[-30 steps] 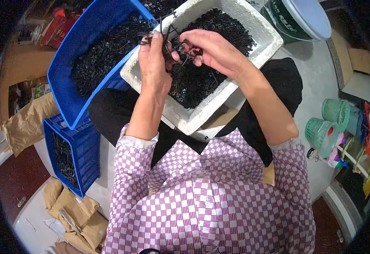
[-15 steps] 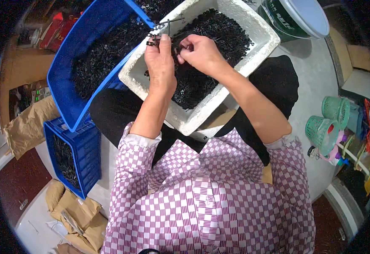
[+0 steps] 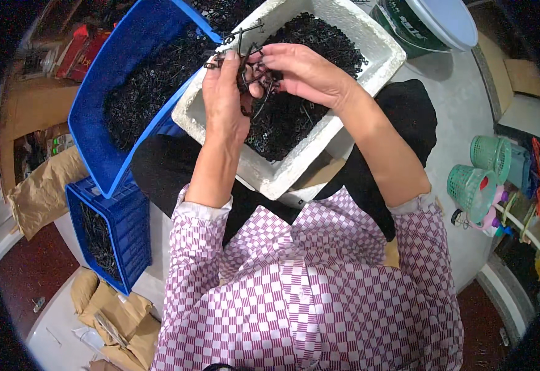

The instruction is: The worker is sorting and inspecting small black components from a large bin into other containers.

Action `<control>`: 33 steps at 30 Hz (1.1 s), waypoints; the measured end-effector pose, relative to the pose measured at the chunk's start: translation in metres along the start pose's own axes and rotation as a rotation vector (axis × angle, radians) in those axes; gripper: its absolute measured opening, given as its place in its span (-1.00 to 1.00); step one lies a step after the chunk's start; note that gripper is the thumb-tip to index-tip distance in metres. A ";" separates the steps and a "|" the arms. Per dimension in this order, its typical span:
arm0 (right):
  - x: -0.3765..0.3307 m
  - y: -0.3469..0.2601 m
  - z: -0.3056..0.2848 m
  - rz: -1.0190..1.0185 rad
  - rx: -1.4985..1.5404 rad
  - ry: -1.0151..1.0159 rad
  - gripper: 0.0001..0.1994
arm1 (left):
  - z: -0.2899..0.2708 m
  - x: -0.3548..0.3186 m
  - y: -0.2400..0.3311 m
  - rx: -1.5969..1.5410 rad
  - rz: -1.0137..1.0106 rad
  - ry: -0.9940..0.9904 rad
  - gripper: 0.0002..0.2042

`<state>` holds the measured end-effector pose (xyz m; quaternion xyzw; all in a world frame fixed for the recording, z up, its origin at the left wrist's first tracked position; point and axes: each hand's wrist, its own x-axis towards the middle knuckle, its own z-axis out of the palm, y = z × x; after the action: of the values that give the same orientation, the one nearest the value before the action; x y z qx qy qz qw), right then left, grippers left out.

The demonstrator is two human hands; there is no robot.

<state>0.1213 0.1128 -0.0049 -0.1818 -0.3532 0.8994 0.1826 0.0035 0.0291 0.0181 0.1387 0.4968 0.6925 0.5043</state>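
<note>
A bunch of thin black plastic pieces [image 3: 264,78], some like small branched sticks, is held above a white foam box [image 3: 386,67]. My left hand [image 3: 222,102] grips the bunch, thumb on top, with a few sticks poking out beyond the fingertips. From the other side, my right hand [image 3: 313,73] curls its fingers round the same bunch, partly hiding it. Below both hands, a heap of small black parts [image 3: 332,46] fills much of the foam box, which rests by my crossed legs.
A large blue crate [image 3: 84,114] of black pieces stands at the left, with a smaller blue crate [image 3: 133,226] nearer me. Behind the foam box is a green bucket [image 3: 406,28] with a white lid. Green baskets [image 3: 468,185] are at the right; brown paper bags [image 3: 112,309] lie lower left.
My right hand has turned and opened from a pinch to cup the bunch. More black pieces show between the hands, and my left hand has shifted slightly left.
</note>
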 end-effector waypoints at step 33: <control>0.001 0.024 -0.031 -0.405 -1.471 0.274 -0.75 | -0.009 -0.007 0.010 -0.101 -0.069 -0.145 -0.78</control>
<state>0.1294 0.1143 -0.0431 -0.2977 -0.8601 0.3523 0.2178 -0.0049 0.0178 0.0240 0.1457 0.4281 0.6870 0.5688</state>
